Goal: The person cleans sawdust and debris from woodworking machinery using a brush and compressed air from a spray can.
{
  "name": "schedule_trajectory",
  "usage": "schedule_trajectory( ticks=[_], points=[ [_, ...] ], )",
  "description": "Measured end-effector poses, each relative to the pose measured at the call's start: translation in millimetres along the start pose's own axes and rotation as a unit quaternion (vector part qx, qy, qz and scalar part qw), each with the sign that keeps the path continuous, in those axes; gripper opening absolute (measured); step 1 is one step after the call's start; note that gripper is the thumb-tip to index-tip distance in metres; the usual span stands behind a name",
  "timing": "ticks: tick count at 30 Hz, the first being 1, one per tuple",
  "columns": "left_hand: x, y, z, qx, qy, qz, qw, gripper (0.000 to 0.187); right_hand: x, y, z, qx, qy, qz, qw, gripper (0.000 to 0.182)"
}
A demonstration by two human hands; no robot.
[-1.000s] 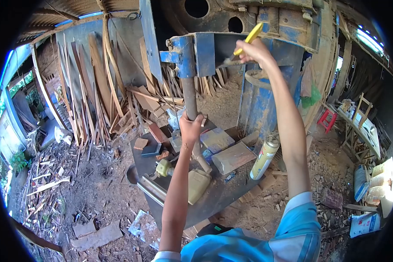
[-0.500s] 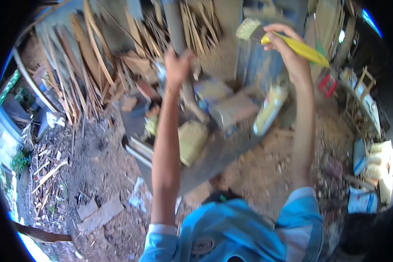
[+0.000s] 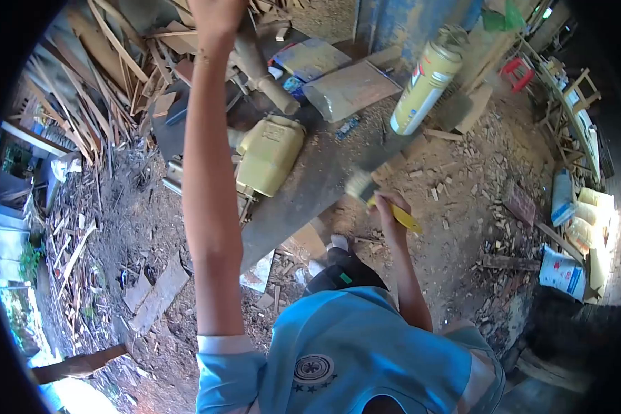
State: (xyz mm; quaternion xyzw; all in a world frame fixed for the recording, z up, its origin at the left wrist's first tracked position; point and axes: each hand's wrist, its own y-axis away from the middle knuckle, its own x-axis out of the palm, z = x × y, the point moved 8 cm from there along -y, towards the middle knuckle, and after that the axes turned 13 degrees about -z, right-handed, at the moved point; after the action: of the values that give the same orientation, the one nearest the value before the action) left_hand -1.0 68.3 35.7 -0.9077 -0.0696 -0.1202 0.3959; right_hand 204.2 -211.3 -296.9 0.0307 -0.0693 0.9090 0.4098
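At the top edge, my left hand (image 3: pixel 217 15) is closed round a grey-brown pole (image 3: pixel 261 72); part of the hand is cut off by the frame. The pole's lower end hangs over the dark table (image 3: pixel 293 207), near a yellowish plastic jug (image 3: pixel 272 155). My right hand (image 3: pixel 393 208) grips the yellow handle of a paintbrush (image 3: pixel 361 186), low beside the table's near right edge. The pale bristles point up and left and touch nothing that I can make out.
On the table lie a tall spray can (image 3: pixel 426 86), a flat board (image 3: pixel 353 90) and a blue-yellow packet (image 3: pixel 312 58). Wood strips (image 3: pixel 93 83) lean at the left. Wood scraps litter the ground. A red stool (image 3: pixel 517 72) and sacks (image 3: pixel 562 269) are at the right.
My right hand has come down and toward my body with the paintbrush. My left hand appears higher in view, still on the pole. The view has tilted down.
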Motion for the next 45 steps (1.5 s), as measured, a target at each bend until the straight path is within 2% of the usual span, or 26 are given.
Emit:
schedule_trajectory(
  ticks=[3, 6, 9, 10, 11, 12, 15, 16, 17, 18, 19, 20, 22, 23, 26, 27, 28, 30, 31, 33, 34, 35, 36, 38, 41, 45],
  points=[
    [1.3, 2.7, 1.1, -0.019, -0.003, 0.026, 0.999, 0.009, 27.4, 7.8, 23.7, -0.038, -0.064, 0.036, 0.997, 0.008],
    [1.7, 0.3, 3.8, -0.004, -0.003, 0.029, 1.0, 0.009, -25.5, 15.6, -109.4, -0.031, 0.255, 0.044, 0.965, 0.009],
    [-7.5, 13.3, -0.5, 0.098, -0.044, -0.05, 0.993, 0.014, -57.4, 45.6, -165.5, 0.175, 0.146, 0.043, 0.973, 0.012],
    [-11.2, 18.6, -4.0, 0.146, -0.061, -0.09, 0.983, 0.016, -47.6, 38.0, -153.1, 0.166, 0.098, 0.038, 0.981, 0.012],
    [-18.0, 26.3, 27.5, 0.057, -0.121, -0.043, 0.99, 0.029, -35.6, 35.8, -123.6, 0.161, 0.052, 0.029, 0.985, 0.012],
    [-17.9, 58.2, 3.2, 0.229, -0.192, -0.059, 0.953, 0.04, -28.6, 42.1, -91.2, 0.163, 0.011, 0.018, 0.986, 0.013],
    [-31.8, 165.0, -33.4, -0.008, -0.18, 0.03, 0.983, 0.018, 9.6, 36.5, 13.1, 0.116, -0.164, 0.007, 0.98, 0.018],
    [-22.8, 202.5, -50.5, -0.028, -0.091, 0.096, 0.991, 0.02, 15.4, 36.9, 30.9, 0.106, -0.214, -0.007, 0.971, 0.02],
    [-19.3, 237.1, -44.7, -0.008, -0.14, 0.163, 0.977, 0.021, 29.2, 41.9, 31.7, 0.163, -0.253, 0.036, 0.953, 0.021],
    [-19.7, 273.6, -21.8, -0.18, -0.081, 0.201, 0.96, 0.022, 40.8, 50.2, 31.4, 0.221, -0.288, 0.081, 0.928, 0.022],
    [-18.4, 306.3, -0.2, -0.286, -0.084, 0.261, 0.918, 0.034, 49.7, 60.2, 31.7, 0.278, -0.322, 0.128, 0.896, 0.023],
    [-24.4, 329.3, 23.2, -0.443, 0.017, 0.25, 0.861, 0.04, 52.3, 66.3, 33.8, 0.286, -0.294, 0.161, 0.898, 0.023],
    [-35.7, 366.6, 55.8, -0.693, 0.212, 0.197, 0.661, 0.051, 61.0, 76.1, 37.1, 0.297, -0.24, 0.238, 0.893, 0.021],
    [-38.3, 361.7, 59.7, -0.673, 0.249, 0.182, 0.673, 0.064, 61.0, 85.6, 31.7, 0.339, -0.213, 0.268, 0.877, 0.016],
    [-36.9, 359.3, 43.8, -0.645, 0.274, 0.152, 0.697, 0.064, 64.9, 57.5, 71.2, -0.032, 0.013, 0.276, 0.961, 0.013],
    [-32.2, 363.4, 34.1, -0.663, 0.37, 0.182, 0.624, 0.066, 46.7, 29.9, 45.7, 0.06, -0.053, 0.166, 0.983, 0.012],
    [-34.9, 363.0, 35.9, -0.637, 0.338, 0.185, 0.668, 0.066, 26.5, 3.6, 17.7, 0.15, -0.115, 0.05, 0.981, 0.011],
    [-30.1, 361.9, 35.7, -0.577, 0.272, 0.203, 0.743, 0.067, -4.3, -26.3, 58.2, -0.036, -0.015, -0.114, 0.993, 0.009],
    [-26.0, 360.7, 30.6, -0.598, 0.305, 0.178, 0.719, 0.067, -3.4, -29.2, 62.6, -0.075, 0.01, -0.094, 0.993, 0.009],
    [-12.4, 352.8, 43.5, -0.551, 0.197, 0.167, 0.794, 0.066, -6.2, -25.4, 66.4, -0.156, 0.067, -0.06, 0.984, 0.01],
    [-7.9, 354.0, 48.9, -0.527, 0.142, 0.157, 0.823, 0.066, 16.0, -2.7, 74.5, -0.108, 0.068, 0.061, 0.99, 0.01],
    [1.2, 359.2, 62.8, -0.53, 0.143, 0.175, 0.817, 0.063, 37.7, 21.4, 64.4, 0.026, 0.021, 0.155, 0.987, 0.01],
    [8.6, 357.4, 63.2, -0.534, 0.163, 0.198, 0.806, 0.063, 35.2, 32.1, 86.8, -0.236, 0.105, 0.149, 0.955, 0.011],
    [23.5, 343.3, 59.6, -0.533, 0.2, 0.238, 0.787, 0.064, 19.5, 14.8, 76.2, -0.119, 0.02, 0.151, 0.981, 0.011],
    [51.1, 314.0, 35.9, -0.485, 0.159, 0.259, 0.82, 0.059, -31.0, -38.4, 48.9, -0.112, 0.134, 0.114, 0.978, 0.009],
    [109.4, 267.2, 45.3, -0.301, 0.041, 0.282, 0.91, 0.073, -74.3, -95.2, 153.0, -0.249, 0.154, 0.009, 0.956, 0.014]
  ],
)
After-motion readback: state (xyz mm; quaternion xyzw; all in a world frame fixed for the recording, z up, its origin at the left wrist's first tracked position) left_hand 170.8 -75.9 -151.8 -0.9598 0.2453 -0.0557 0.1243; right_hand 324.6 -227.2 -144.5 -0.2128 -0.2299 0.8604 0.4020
